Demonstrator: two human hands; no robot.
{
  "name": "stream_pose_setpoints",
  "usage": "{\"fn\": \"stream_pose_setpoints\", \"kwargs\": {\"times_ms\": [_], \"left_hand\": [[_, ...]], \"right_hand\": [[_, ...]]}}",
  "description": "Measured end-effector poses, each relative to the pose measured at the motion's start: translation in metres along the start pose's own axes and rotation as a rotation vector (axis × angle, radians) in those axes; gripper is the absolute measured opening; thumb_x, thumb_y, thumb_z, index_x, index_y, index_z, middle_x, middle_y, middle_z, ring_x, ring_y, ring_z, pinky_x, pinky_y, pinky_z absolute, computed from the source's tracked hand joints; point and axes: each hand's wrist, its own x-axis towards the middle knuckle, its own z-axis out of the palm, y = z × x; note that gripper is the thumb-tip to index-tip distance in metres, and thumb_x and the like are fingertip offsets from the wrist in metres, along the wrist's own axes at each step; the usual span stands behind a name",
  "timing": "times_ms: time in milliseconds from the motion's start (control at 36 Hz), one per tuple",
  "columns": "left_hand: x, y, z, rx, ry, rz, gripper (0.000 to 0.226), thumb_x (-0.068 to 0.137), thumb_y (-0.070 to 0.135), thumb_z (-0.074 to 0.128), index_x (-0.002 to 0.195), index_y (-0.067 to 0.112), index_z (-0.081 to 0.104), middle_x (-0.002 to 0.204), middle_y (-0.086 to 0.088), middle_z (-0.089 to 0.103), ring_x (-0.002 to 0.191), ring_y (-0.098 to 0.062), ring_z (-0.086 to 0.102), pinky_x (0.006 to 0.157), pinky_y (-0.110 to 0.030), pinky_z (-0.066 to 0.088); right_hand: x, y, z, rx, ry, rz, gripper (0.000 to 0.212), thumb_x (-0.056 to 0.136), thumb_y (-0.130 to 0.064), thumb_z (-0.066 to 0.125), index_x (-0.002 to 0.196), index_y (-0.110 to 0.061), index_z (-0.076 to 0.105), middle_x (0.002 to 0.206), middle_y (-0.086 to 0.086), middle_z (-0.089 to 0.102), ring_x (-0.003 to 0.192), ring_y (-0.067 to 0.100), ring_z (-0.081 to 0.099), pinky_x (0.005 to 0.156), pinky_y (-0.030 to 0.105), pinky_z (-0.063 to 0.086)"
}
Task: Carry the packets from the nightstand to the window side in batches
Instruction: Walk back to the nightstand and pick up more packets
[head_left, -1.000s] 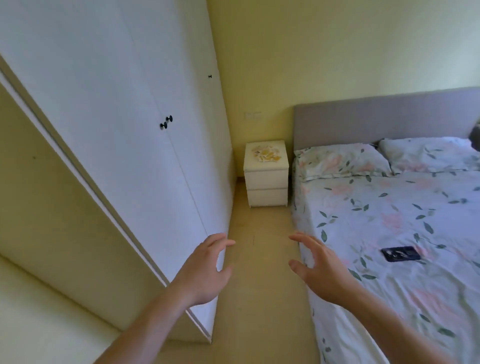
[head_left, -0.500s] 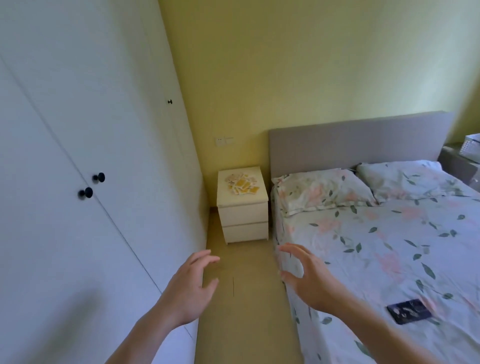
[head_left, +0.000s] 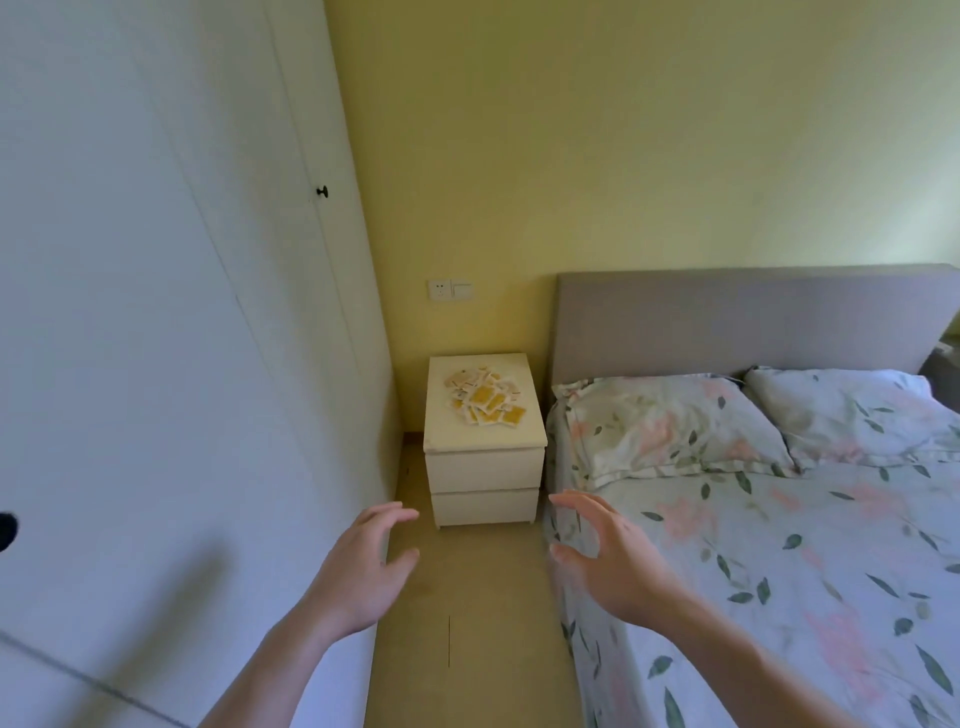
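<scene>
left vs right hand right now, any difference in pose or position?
The left hand hangs over the bare floor beside the wardrobe; the right hand hangs at the edge of the bed. Each thumb points inward, so they mirror each other. Both have fingers spread, hold nothing, and are well short of the packets on the nightstand.

Print on the packets (head_left: 484, 397) too small to read.

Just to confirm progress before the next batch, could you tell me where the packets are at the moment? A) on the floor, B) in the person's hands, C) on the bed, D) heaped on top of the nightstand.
D: the packets lie in a loose heap on the nightstand, while the left hand and right hand are open and hold nothing.
</scene>
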Motion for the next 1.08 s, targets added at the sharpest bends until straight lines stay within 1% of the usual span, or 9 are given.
{"fn": "stream_pose_setpoints", "kwargs": {"times_ms": [167,361,500,639,722,806,917,1000,1083], "left_hand": [[0.121,-0.018,-0.014,-0.022,-0.056,0.008,0.042,0.098,0.03,0.058,0.14,0.034,0.05,0.153,0.015,0.038,0.141,-0.01,0.038,0.115,-0.03,0.035],[0.236,-0.021,-0.017,0.01,-0.156,0.009,0.042,0.097,0.028,0.061,0.138,0.031,0.052,0.149,0.013,0.043,0.137,-0.009,0.041,0.112,-0.026,0.035],[0.322,-0.025,-0.015,0.055,-0.194,0.003,0.044,0.095,0.026,0.062,0.138,0.029,0.053,0.146,0.013,0.046,0.135,-0.008,0.044,0.112,-0.025,0.035],[0.417,-0.035,0.003,0.023,-0.222,-0.066,0.043,0.094,0.02,0.062,0.135,0.031,0.054,0.141,0.012,0.05,0.123,-0.004,0.047,0.098,-0.019,0.037],[0.474,-0.045,0.015,-0.017,-0.233,-0.144,0.041,0.092,0.024,0.064,0.13,0.037,0.053,0.141,0.01,0.052,0.128,-0.01,0.05,0.096,-0.023,0.042],[0.529,-0.05,0.026,-0.031,-0.243,-0.215,0.036,0.093,0.027,0.064,0.125,0.039,0.051,0.14,0.009,0.051,0.127,-0.012,0.051,0.094,-0.023,0.044],[0.599,-0.056,0.045,-0.044,-0.267,-0.299,0.045,0.092,0.024,0.063,0.135,0.028,0.052,0.14,0.002,0.053,0.122,-0.015,0.054,0.094,-0.027,0.049],[0.641,-0.062,0.061,-0.041,-0.283,-0.365,0.05,0.093,0.022,0.062,0.141,0.023,0.049,0.143,0.003,0.05,0.126,-0.018,0.053,0.09,-0.026,0.045],[0.688,-0.074,0.081,-0.021,-0.308,-0.392,0.053,0.093,0.026,0.062,0.143,0.023,0.046,0.148,0.003,0.046,0.131,-0.019,0.05,0.101,-0.03,0.045]], "right_hand": [[0.086,-0.008,-0.007,0.016,-0.007,0.079,0.053,0.099,-0.034,0.059,0.148,-0.037,0.04,0.155,-0.018,0.036,0.141,0.008,0.037,0.104,0.021,0.033],[0.176,0.01,-0.017,0.076,-0.01,0.211,0.052,0.099,-0.038,0.061,0.147,-0.041,0.041,0.15,-0.015,0.039,0.137,0.011,0.044,0.101,0.021,0.035],[0.256,0.035,-0.022,0.169,0.006,0.273,0.053,0.096,-0.035,0.063,0.145,-0.04,0.045,0.152,-0.011,0.043,0.14,0.011,0.04,0.117,0.039,0.038],[0.351,0.062,-0.029,0.185,-0.026,0.3,0.053,0.096,-0.035,0.061,0.146,-0.039,0.044,0.148,-0.011,0.045,0.139,0.01,0.041,0.11,0.031,0.04],[0.412,0.085,-0.033,0.199,-0.05,0.331,0.052,0.095,-0.034,0.063,0.143,-0.041,0.046,0.147,-0.01,0.048,0.137,0.01,0.044,0.106,0.027,0.038],[0.474,0.106,-0.039,0.204,-0.087,0.365,0.052,0.094,-0.033,0.064,0.143,-0.04,0.047,0.14,-0.007,0.051,0.13,0.011,0.048,0.098,0.023,0.039],[0.547,0.13,-0.039,0.173,-0.149,0.394,0.052,0.095,-0.035,0.062,0.145,-0.036,0.046,0.116,-0.01,0.048,0.101,0.008,0.048,0.083,0.021,0.042],[0.591,0.144,-0.034,0.153,-0.202,0.416,0.055,0.096,-0.034,0.061,0.148,-0.033,0.043,0.131,-0.004,0.052,0.103,0.009,0.047,0.089,0.024,0.043],[0.636,0.154,-0.027,0.137,-0.245,0.432,0.055,0.098,-0.032,0.06,0.149,-0.033,0.04,0.146,-0.002,0.047,0.114,0.011,0.05,0.093,0.022,0.04]]}}
